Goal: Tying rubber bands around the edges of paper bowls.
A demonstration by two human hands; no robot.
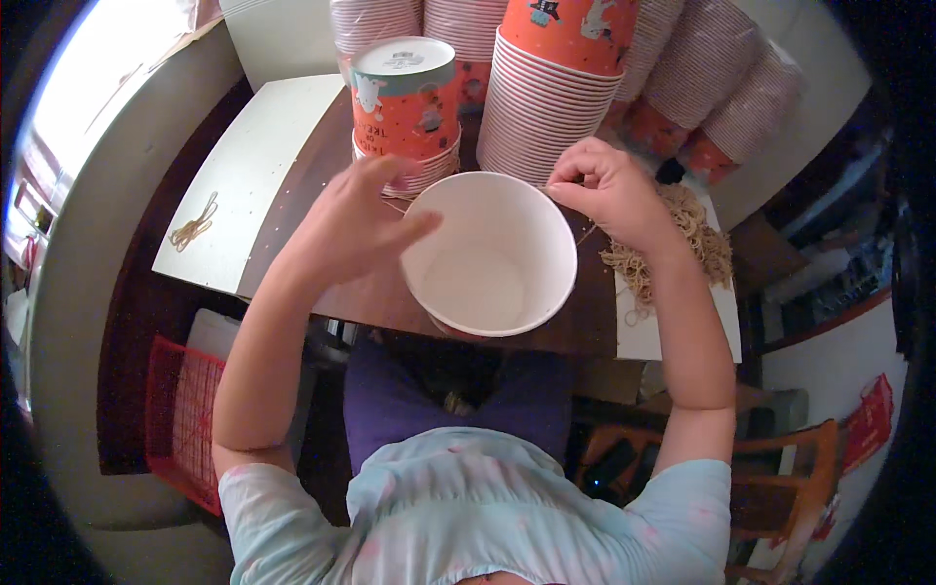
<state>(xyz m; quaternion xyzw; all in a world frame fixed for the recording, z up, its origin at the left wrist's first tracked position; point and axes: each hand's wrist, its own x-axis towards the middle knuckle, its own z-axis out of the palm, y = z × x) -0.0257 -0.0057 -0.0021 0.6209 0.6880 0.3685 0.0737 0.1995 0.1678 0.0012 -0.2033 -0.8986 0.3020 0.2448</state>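
Note:
A white-lined paper bucket (492,229) stands in front of me at the table's near edge, its round mouth facing up. My left hand (361,219) is at its left rim with fingers apart, the thumb reaching over the opening. At the right rim my right hand (616,195) is closed in a pinch; what sits between the fingertips is too small to make out. A thin tan strand (588,234) shows just below that hand. Behind my left hand, an orange printed bucket (409,102) rests upside down on a short stack.
Tall stacks of nested orange buckets (546,107) and plastic-wrapped stacks (697,49) line the back. A tangled heap of tan cords (687,239) lies right on a white board. A small cord bundle (195,224) lies left. Below are a red basket (185,419) and wooden chair (799,487).

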